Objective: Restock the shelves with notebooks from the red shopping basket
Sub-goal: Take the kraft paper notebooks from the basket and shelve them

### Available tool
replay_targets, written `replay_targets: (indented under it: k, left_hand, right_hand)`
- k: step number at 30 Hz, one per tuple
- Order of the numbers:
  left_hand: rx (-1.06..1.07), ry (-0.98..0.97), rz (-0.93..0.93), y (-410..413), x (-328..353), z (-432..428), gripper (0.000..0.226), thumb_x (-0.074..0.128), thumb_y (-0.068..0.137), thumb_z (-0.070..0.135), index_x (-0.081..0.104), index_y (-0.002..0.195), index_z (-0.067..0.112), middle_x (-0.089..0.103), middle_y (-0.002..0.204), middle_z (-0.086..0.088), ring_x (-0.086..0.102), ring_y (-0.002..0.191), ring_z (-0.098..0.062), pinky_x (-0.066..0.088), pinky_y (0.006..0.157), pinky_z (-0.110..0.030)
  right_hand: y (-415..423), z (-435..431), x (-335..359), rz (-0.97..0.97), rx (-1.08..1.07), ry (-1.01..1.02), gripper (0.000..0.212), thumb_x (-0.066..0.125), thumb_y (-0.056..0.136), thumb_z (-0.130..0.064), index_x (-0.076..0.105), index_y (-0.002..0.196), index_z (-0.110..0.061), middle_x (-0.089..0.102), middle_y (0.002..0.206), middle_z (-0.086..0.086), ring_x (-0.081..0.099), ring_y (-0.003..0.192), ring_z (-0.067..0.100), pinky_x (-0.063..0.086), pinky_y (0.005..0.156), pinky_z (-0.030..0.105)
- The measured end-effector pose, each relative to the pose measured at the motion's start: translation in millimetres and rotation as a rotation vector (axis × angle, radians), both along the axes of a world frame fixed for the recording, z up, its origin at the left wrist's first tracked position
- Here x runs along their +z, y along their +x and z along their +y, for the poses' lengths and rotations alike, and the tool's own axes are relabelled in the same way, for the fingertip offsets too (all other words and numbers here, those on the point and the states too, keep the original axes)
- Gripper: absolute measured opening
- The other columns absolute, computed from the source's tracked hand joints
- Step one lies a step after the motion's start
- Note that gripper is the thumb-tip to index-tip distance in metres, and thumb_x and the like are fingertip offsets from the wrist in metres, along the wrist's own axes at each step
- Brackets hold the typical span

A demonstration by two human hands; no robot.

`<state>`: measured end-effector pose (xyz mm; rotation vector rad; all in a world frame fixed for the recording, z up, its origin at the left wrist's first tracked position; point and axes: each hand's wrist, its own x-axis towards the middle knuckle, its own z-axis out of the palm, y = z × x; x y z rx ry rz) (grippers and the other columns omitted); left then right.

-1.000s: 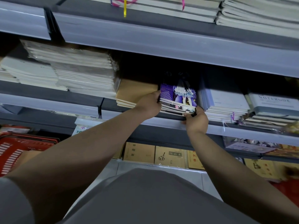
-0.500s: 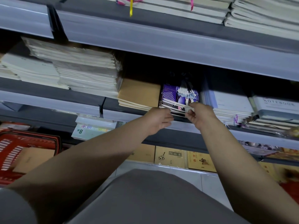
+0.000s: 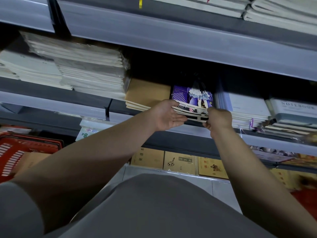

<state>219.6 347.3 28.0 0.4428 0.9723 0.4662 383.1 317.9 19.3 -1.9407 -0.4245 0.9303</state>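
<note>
Left hand [image 3: 167,115] now opened, right hand's [image 3: 218,118] grip seemingly hidden

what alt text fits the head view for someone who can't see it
Two bare hands work a purple illustrated notebook stack on a middle shelf: left hand open against its left edge, right hand pinching its front. A red shopping basket sits lower left.

I've got just the one view, the head camera, riding up on the person and tilted forward and down over the chest and both forearms. It faces the shelving straight on and close in. The left hand [image 3: 167,115] and right hand [image 3: 217,118] sit just above centre, meeting at the purple notebook stack [image 3: 192,100]. Left of the grip and lower, the red shopping basket [image 3: 25,148] clips the frame edge.
</note>
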Motion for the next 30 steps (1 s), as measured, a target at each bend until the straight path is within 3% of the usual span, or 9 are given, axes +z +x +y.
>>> replay_targets:
  k: [4,6,9,11,15,20,24,30]
  left_hand:
    - [0.002,-0.001,0.017,-0.4,1.2,0.5,0.059,0.044,0.102,0.024,0.026,0.147,-0.009,0.046,0.142,-0.03,0.051,0.129,-0.034,0.044,0.103,-0.037]
    - [0.005,-0.005,0.022,-0.9,1.7,0.9,0.061,0.044,0.102,0.024,0.024,0.148,-0.01,0.046,0.141,-0.03,0.051,0.129,-0.034,0.043,0.103,-0.037]
    - [0.003,-0.009,0.032,-1.5,1.8,0.0,0.059,0.044,0.102,0.025,0.027,0.147,-0.01,0.048,0.14,-0.029,0.051,0.129,-0.033,0.043,0.104,-0.037]
    - [-0.002,-0.007,0.036,-1.5,2.4,-0.4,0.055,0.043,0.102,0.025,0.034,0.143,-0.01,0.049,0.138,-0.029,0.051,0.129,-0.033,0.043,0.104,-0.037]
    - [-0.004,-0.01,0.033,-1.7,3.4,-1.9,0.054,0.043,0.103,0.026,0.035,0.142,-0.011,0.049,0.138,-0.028,0.051,0.13,-0.032,0.041,0.107,-0.037]
    - [0.086,-0.064,0.038,-0.3,-2.2,-4.5,0.053,0.042,0.103,0.021,0.03,0.145,-0.01,0.052,0.138,-0.025,0.055,0.126,-0.031,0.044,0.102,-0.037]
    - [0.22,-0.082,0.067,3.4,-8.6,-7.0,0.036,0.037,0.105,0.014,0.048,0.132,-0.008,0.057,0.134,-0.021,0.057,0.123,-0.029,0.046,0.099,-0.036]
    - [0.354,-0.149,-0.032,16.7,-3.0,-9.7,0.03,0.046,0.101,0.012,0.045,0.126,-0.005,0.047,0.136,-0.025,0.048,0.129,-0.032,0.041,0.106,-0.042]
  right_hand:
    - [1.9,-3.1,0.4,-0.027,0.0,0.031,0.011,0.055,0.093,-0.013,0.061,0.098,-0.007,0.059,0.095,0.011,0.053,0.071,0.024,0.044,0.037,0.016]
    - [1.9,-3.2,4.1,-0.014,0.024,0.027,0.009,0.055,0.094,-0.013,0.059,0.098,-0.006,0.056,0.083,0.008,0.051,0.064,0.021,0.048,0.04,0.019]
    - [0.3,-3.6,7.9,0.012,0.05,-0.012,0.008,0.054,0.096,-0.014,0.056,0.097,-0.006,0.043,0.064,0.006,0.043,0.047,0.017,0.055,0.06,0.028]
    - [-1.3,-4.5,8.7,0.009,0.059,-0.031,0.008,0.053,0.097,-0.013,0.055,0.097,-0.005,0.041,0.06,0.007,0.042,0.046,0.017,0.056,0.066,0.031]
    - [-1.2,-5.1,9.6,0.01,0.087,-0.054,0.008,0.052,0.097,-0.012,0.055,0.097,-0.004,0.044,0.059,0.009,0.043,0.048,0.017,0.056,0.062,0.031]
    - [1.5,-5.1,3.6,0.051,0.068,-0.061,0.01,0.052,0.097,-0.012,0.054,0.104,-0.004,0.052,0.074,0.009,0.047,0.052,0.014,0.056,0.046,0.028]
    - [0.7,-1.1,-4.7,0.072,0.068,-0.035,0.015,0.052,0.098,-0.011,0.053,0.112,-0.006,0.052,0.078,0.007,0.048,0.056,0.014,0.054,0.053,0.028]
    - [1.9,9.7,-13.3,0.042,0.077,-0.003,0.024,0.05,0.097,-0.014,0.05,0.12,-0.006,0.052,0.079,0.009,0.047,0.052,0.018,0.056,0.048,0.026]
